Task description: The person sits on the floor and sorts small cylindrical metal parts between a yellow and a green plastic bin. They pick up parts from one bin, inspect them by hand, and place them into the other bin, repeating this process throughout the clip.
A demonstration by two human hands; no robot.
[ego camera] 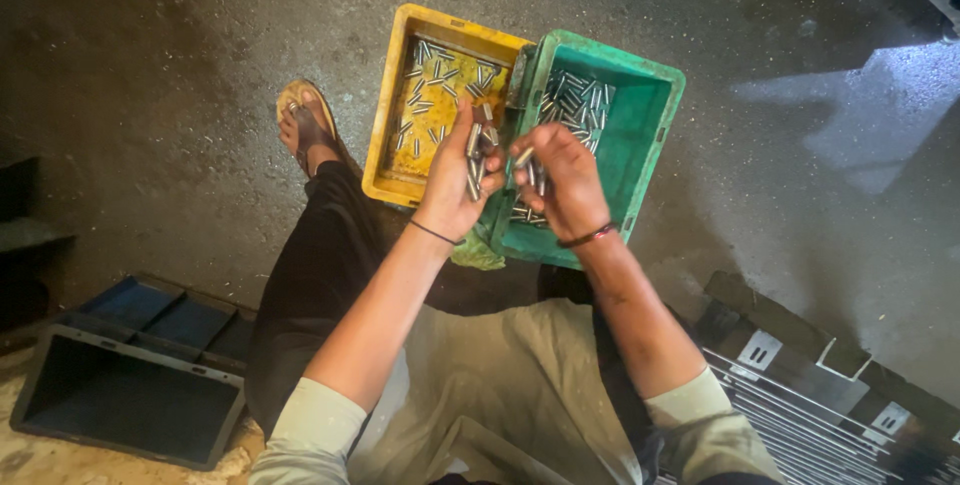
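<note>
Pins [475,160], small and metallic, are gripped in a loose bundle by the left hand [462,170] at frame centre; a few more are pinched in the right hand [560,180]. Slippage from either grasp could scatter them outside the yellow crate [392,140] and green crate [650,135]. Fingertips and pin ends are hard to make out.

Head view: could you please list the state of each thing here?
Yellow plastic crate: open, pins scattered inside.
Green plastic crate: open, partly filled with pins.
Small metal pins: bunched in left hand.
Right hand: gripping a few pins.
Blue plastic crate: tipped sideways.
</note>
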